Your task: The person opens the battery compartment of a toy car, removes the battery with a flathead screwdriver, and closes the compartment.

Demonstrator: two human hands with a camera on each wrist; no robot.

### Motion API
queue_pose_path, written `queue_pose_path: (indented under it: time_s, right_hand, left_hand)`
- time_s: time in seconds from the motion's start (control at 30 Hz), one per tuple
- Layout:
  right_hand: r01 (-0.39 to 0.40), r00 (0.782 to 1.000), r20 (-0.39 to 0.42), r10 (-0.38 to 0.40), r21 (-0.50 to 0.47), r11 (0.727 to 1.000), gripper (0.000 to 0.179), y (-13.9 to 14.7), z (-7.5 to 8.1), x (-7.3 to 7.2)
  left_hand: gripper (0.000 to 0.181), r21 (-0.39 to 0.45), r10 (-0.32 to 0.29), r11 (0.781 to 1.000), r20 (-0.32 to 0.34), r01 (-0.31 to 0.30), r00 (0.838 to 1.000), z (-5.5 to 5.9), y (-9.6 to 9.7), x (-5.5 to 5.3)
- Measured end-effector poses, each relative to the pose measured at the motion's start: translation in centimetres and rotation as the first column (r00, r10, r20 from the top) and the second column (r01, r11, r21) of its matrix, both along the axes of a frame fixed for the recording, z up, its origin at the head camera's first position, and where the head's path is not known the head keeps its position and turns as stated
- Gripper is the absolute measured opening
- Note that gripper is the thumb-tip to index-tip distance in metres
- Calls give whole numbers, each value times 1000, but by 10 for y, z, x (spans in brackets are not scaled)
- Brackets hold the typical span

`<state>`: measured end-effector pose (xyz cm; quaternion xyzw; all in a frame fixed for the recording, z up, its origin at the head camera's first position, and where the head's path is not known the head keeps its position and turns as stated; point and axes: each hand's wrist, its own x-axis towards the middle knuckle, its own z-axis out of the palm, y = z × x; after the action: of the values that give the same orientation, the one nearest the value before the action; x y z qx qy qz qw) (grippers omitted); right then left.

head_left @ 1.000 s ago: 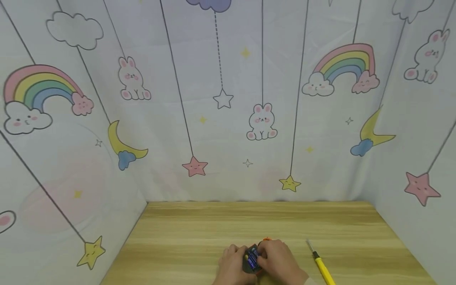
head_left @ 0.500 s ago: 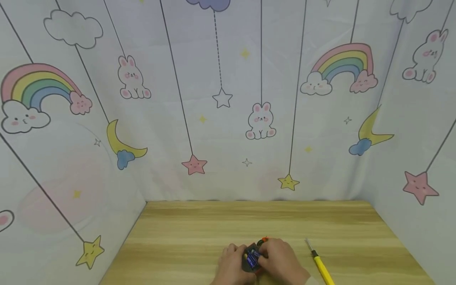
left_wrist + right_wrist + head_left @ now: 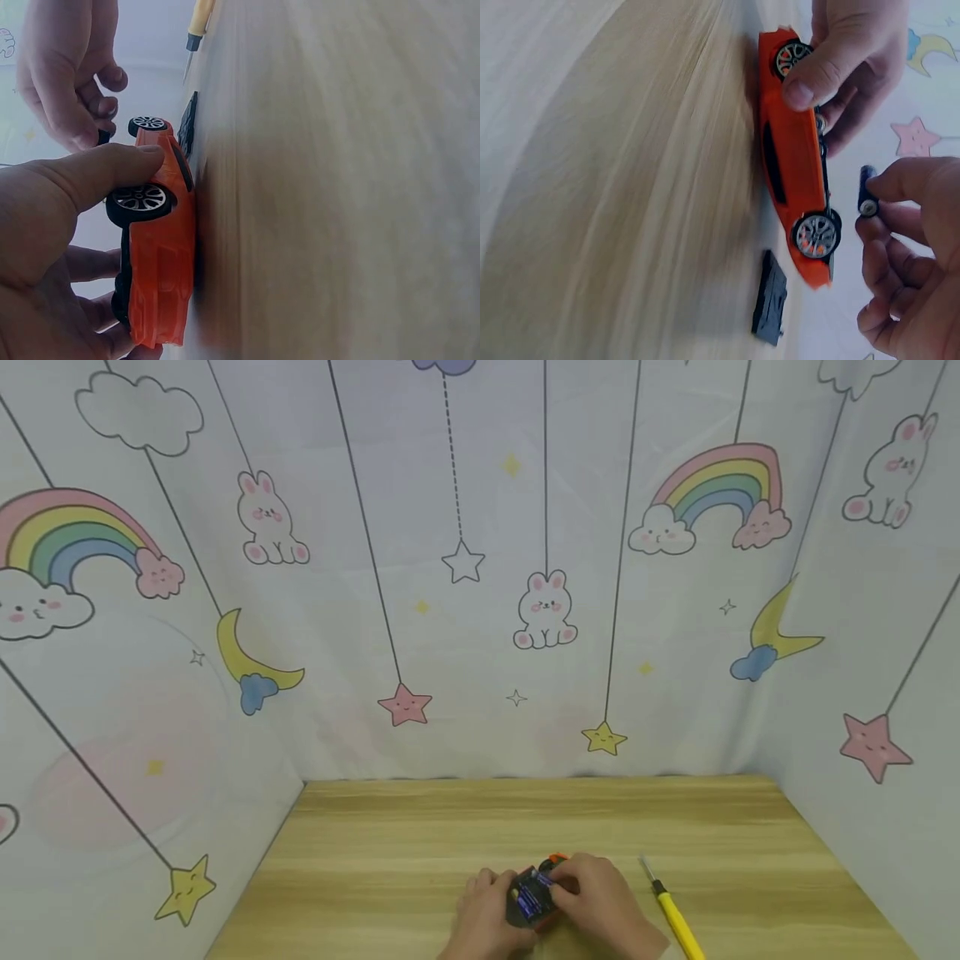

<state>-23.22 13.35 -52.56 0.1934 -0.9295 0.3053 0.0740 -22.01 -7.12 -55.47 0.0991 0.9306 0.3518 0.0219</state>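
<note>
An orange toy car (image 3: 793,161) lies upside down on the table, its dark underside facing up. My left hand (image 3: 487,910) grips the car from the left, thumb along its side between the wheels. Blue batteries (image 3: 528,903) show in the open compartment of the underside. Just above the car, my right hand (image 3: 600,893) pinches a small dark-blue battery (image 3: 868,191) between thumb and fingertips, one metal end showing. The car's black battery cover (image 3: 769,300) rests on the wood near the front end of the car.
A screwdriver (image 3: 675,918) with a yellow handle lies on the wooden table (image 3: 375,843) to the right of my right hand, its tip pointing away. Printed cloth walls (image 3: 337,610) enclose the table at the back and both sides.
My right hand has drawn slightly away from the compartment with a battery between its fingertips, showing more of the compartment. The left hand keeps its grip on the car. The head view has shifted slightly.
</note>
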Motion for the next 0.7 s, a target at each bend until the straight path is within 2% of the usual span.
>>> queue_pose_path:
  time_s: [0.2,0.37,0.53,0.7]
  right_hand:
    - [84,996,19,-84,-16,996,7,20,-2,6]
    - [193,978,87,-189,-42,980,3,38,-4,10]
    - [286,951,118,-285,6,958,5,57,-6,11]
    - [318,937,128,-324,65,946,6,71,-10,13]
  left_hand:
    - [86,-11,29,1000,13,-29,999,1,2,0]
    - [86,-40,53,998,-10,-53,999,5,4,1]
    - [85,-32,55,998,-17,-56,998,7,5,2]
    - [84,-30,52,998,4,-52,999,5,5,0]
